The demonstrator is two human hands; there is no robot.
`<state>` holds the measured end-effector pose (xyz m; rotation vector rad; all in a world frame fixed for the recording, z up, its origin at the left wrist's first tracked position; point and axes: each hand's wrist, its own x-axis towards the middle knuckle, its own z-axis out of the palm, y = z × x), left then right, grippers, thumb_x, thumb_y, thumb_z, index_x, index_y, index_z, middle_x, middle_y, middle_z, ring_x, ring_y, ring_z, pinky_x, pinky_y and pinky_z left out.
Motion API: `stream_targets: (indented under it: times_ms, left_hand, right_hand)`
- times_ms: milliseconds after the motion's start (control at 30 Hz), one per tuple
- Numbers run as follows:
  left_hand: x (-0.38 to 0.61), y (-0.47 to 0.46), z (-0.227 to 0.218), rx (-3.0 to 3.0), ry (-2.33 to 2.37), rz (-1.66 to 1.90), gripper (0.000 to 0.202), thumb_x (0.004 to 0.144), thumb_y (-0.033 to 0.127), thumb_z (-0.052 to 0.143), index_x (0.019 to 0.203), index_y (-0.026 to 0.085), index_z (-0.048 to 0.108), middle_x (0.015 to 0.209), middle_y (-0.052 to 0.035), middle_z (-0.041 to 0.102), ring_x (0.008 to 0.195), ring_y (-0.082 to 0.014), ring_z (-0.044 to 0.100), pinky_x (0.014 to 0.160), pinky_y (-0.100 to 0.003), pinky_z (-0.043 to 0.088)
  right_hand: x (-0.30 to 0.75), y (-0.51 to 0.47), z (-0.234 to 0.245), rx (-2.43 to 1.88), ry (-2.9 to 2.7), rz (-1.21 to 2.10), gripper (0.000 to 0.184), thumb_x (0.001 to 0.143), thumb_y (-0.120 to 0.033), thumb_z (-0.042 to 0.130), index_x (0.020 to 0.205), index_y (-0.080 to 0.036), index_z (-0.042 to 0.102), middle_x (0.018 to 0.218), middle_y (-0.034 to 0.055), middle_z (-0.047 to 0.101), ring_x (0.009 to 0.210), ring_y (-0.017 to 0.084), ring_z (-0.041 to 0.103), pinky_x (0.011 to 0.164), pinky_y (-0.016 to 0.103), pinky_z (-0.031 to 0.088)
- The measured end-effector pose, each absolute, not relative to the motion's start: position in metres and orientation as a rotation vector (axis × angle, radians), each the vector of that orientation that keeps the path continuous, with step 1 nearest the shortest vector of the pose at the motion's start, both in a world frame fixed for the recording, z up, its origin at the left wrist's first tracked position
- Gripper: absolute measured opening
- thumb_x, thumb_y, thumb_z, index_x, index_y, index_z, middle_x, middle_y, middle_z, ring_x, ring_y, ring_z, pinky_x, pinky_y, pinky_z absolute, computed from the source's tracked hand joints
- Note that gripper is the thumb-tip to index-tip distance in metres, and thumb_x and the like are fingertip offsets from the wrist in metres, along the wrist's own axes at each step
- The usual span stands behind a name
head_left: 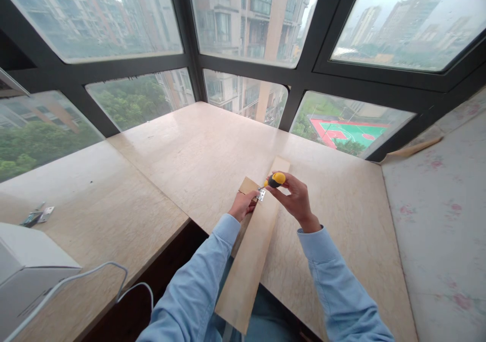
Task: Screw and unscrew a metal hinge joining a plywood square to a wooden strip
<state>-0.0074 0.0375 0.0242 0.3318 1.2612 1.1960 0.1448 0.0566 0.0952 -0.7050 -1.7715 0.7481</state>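
Note:
My right hand [294,196] is closed around the handle of a stubby yellow-and-black screwdriver [277,180], its shaft slanting down to the left. The shaft's end is at a silver metal hinge [261,195], where I cannot make out a screw. A long flat wooden board [251,266] runs from the stone top toward my lap, with the hinge at its left edge. On the hinge's other side is a short wooden piece [248,185]. My left hand [243,205] grips this short piece, thumb beside the hinge and fingers partly hidden underneath.
The pale stone counter [182,144] reaches to dark-framed windows, with a gap at its front edge. On the left lie a white box [34,266], a white cable [102,266] and a small packet with metal parts [38,215]. A flowered wall [440,240] bounds the right.

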Motion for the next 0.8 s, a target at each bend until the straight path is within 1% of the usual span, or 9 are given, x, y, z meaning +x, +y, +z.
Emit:
stream_targets:
  times_ms: [133, 267, 400, 500, 633, 733, 800]
  left_hand:
    - [-0.007, 0.037, 0.025, 0.348, 1.264, 1.192, 0.028, 0.071, 0.016, 0.069, 0.098, 0.011, 0.061, 0.075, -0.0065, 0.069, 0.056, -0.0161, 0.065, 0.055, -0.028, 0.055]
    - [-0.007, 0.038, 0.023, 0.338, 1.255, 1.2, 0.031, 0.07, 0.016, 0.071, 0.098, 0.011, 0.061, 0.075, -0.0059, 0.069, 0.056, -0.0161, 0.065, 0.055, -0.029, 0.055]
    - [-0.008, 0.038, 0.021, 0.334, 1.247, 1.202, 0.033, 0.068, 0.017, 0.074, 0.098, 0.012, 0.061, 0.073, -0.0048, 0.068, 0.055, -0.0151, 0.064, 0.055, -0.027, 0.054]
    - [-0.008, 0.038, 0.021, 0.327, 1.243, 1.2, 0.033, 0.068, 0.017, 0.074, 0.098, 0.012, 0.06, 0.072, -0.0033, 0.067, 0.055, -0.0141, 0.063, 0.056, -0.026, 0.054]
    - [-0.01, 0.038, 0.019, 0.326, 1.227, 1.184, 0.033, 0.067, 0.019, 0.077, 0.095, 0.012, 0.061, 0.07, -0.0017, 0.066, 0.053, -0.0129, 0.062, 0.055, -0.026, 0.054]
    - [-0.011, 0.039, 0.017, 0.33, 1.219, 1.182, 0.035, 0.067, 0.018, 0.076, 0.097, 0.011, 0.06, 0.07, -0.0014, 0.065, 0.052, -0.0122, 0.06, 0.055, -0.026, 0.054]
    - [-0.011, 0.039, 0.016, 0.336, 1.226, 1.185, 0.035, 0.068, 0.018, 0.075, 0.099, 0.011, 0.059, 0.07, -0.0013, 0.065, 0.05, -0.0124, 0.06, 0.054, -0.027, 0.054]
  right_hand:
    - [0.141, 0.054, 0.094, -0.693, -1.76, 0.777, 0.039, 0.081, -0.03, 0.072, 0.117, -0.022, 0.061, 0.108, 0.0071, 0.072, 0.1, 0.024, 0.07, 0.091, 0.043, 0.06]
    - [0.14, 0.055, 0.09, -0.664, -1.677, 0.876, 0.043, 0.083, -0.028, 0.071, 0.122, -0.024, 0.056, 0.111, 0.0067, 0.071, 0.104, 0.023, 0.069, 0.095, 0.044, 0.058]
    - [0.141, 0.057, 0.088, -0.644, -1.62, 0.921, 0.048, 0.084, -0.027, 0.069, 0.127, -0.025, 0.049, 0.111, 0.007, 0.07, 0.105, 0.023, 0.069, 0.094, 0.044, 0.057]
    - [0.142, 0.063, 0.086, -0.667, -1.551, 0.933, 0.048, 0.085, -0.029, 0.066, 0.128, -0.026, 0.046, 0.111, 0.0064, 0.068, 0.105, 0.022, 0.069, 0.093, 0.042, 0.057]
    - [0.144, 0.074, 0.082, -0.775, -1.408, 0.945, 0.043, 0.086, -0.038, 0.064, 0.123, -0.025, 0.047, 0.108, 0.0066, 0.067, 0.103, 0.022, 0.068, 0.088, 0.04, 0.058]
    - [0.149, 0.081, 0.081, -0.923, -1.34, 0.882, 0.047, 0.08, -0.045, 0.07, 0.117, -0.022, 0.052, 0.105, 0.0071, 0.067, 0.097, 0.022, 0.069, 0.079, 0.036, 0.059]
    - [0.154, 0.084, 0.081, -1.016, -1.316, 0.825, 0.05, 0.076, -0.046, 0.074, 0.114, -0.02, 0.057, 0.101, 0.0065, 0.067, 0.091, 0.022, 0.069, 0.076, 0.035, 0.059]
